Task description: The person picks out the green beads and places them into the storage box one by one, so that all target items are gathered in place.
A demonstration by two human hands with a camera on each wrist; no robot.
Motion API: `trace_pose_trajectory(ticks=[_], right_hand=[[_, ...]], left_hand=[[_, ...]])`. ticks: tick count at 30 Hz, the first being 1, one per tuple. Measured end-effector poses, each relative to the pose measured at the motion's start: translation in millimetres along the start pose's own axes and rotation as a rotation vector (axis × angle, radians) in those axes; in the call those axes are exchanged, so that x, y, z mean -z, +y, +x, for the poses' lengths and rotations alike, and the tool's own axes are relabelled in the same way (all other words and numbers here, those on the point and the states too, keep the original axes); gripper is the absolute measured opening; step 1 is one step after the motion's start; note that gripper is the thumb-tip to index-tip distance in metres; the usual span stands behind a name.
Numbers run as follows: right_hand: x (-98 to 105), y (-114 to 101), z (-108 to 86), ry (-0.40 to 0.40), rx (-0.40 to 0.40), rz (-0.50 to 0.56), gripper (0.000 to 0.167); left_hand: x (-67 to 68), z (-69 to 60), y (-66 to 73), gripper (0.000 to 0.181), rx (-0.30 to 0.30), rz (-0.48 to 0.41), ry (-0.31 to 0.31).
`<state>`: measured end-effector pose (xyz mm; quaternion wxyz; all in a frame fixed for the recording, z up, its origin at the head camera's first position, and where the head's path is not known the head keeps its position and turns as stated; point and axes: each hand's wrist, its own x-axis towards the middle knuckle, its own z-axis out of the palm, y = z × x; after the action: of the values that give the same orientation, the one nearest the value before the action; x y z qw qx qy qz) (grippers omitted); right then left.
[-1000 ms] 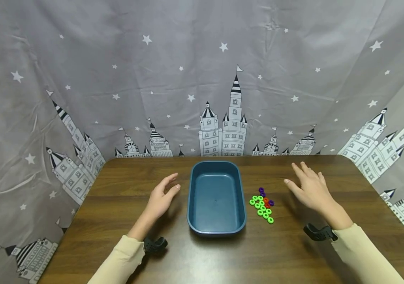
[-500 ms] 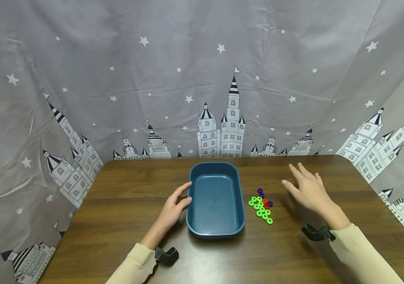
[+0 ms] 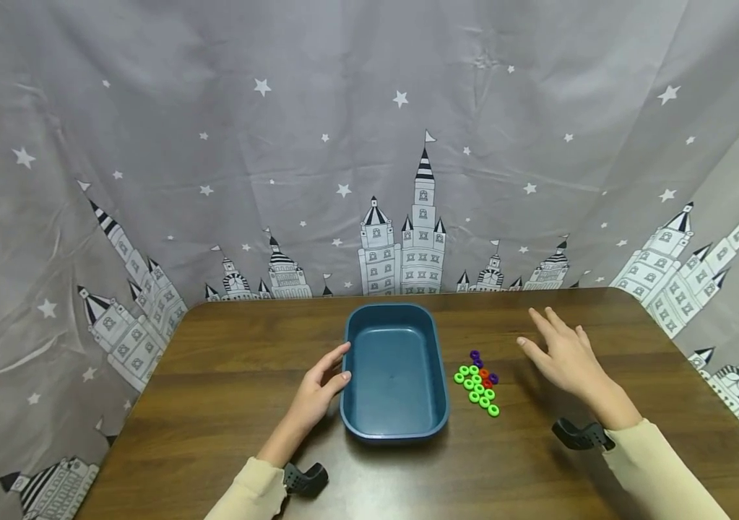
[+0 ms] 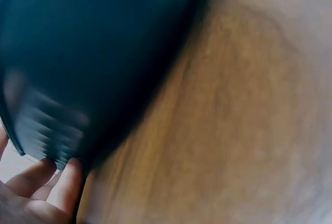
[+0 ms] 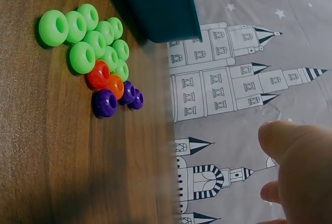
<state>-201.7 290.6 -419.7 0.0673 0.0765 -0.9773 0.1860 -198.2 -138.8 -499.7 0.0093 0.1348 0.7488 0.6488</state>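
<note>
"As you look from the head view, what is the left hand doing?"

"Its fingertips touch the left edge of the blue tray, some at the rim and others against the outer wall. I can't tell whether they grip it or only rest there."

"And where does the tray stand?"

"Upright near the middle of the wooden table, its long sides running away from the person."

"What about the right hand?"

"Released: the fingers are spread and hold nothing. It hovers over the table, to the right of the beads."

"Tell me about those beads."

"They lie in a loose cluster just right of the tray: ten green beads, two red beads, one looking more orange in the right wrist view, and three purple beads. Most of them touch a neighbour."

"Anything else around?"

"Both sleeves are cream, and a black mount sits at each wrist. Behind the table hangs a grey curtain printed with white stars and striped castles. Much of the left wrist view is blurred."
</note>
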Motion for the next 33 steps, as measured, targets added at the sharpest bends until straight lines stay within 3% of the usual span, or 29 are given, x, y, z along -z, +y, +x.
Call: trace_pose_trajectory(ticks=[8, 25, 33], right_hand=[[-5, 1, -3.0, 0.039, 0.017, 0.043, 0.065], [-16, 2, -9.9, 0.065, 0.05, 0.101, 0.06], [-27, 2, -15.9, 0.095, 0.108, 0.162, 0.056]], left_hand=[[-4.2, -0.3, 1.1, 0.051, -0.009, 0.012, 0.043], [-5.0, -2.0, 0.4, 0.05, -0.019, 0.009, 0.036], [-3.7, -1.2, -0.5, 0.05, -0.014, 0.012, 0.045]])
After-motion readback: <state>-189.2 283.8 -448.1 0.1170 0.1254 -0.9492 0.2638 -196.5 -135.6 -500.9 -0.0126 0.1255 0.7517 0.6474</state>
